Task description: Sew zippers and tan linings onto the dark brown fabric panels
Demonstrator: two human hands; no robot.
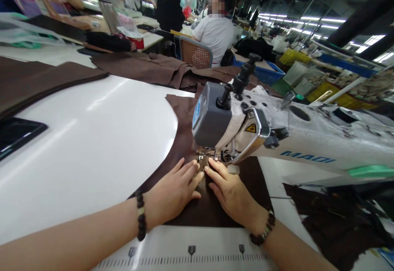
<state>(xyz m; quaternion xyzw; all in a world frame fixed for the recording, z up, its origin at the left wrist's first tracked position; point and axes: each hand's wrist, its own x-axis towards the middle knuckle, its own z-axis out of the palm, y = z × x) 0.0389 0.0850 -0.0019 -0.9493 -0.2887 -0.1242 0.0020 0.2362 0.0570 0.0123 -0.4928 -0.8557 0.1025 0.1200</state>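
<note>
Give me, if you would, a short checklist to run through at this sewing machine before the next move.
1. Left hand and right hand flat on the brown fabric: ok.
2. Fabric running under the presser foot: ok.
3. Fingertips clear of the presser foot: cannot tell, they sit very close.
4. Fabric smooth between the hands: not ok, ridges show there.
5. Needle position: cannot tell, not visible.

Sewing mach. head (295,135) at 2 o'clock: scuffed white-painted metal w/ matt grey plastic cover (209,117). Brown cloth (181,139) at 12: matt, soft-looking. Tabletop (92,148) at 9: smooth, glossy white. Chair back (195,53) far off at 12: woven cane look, grey frame.
</note>
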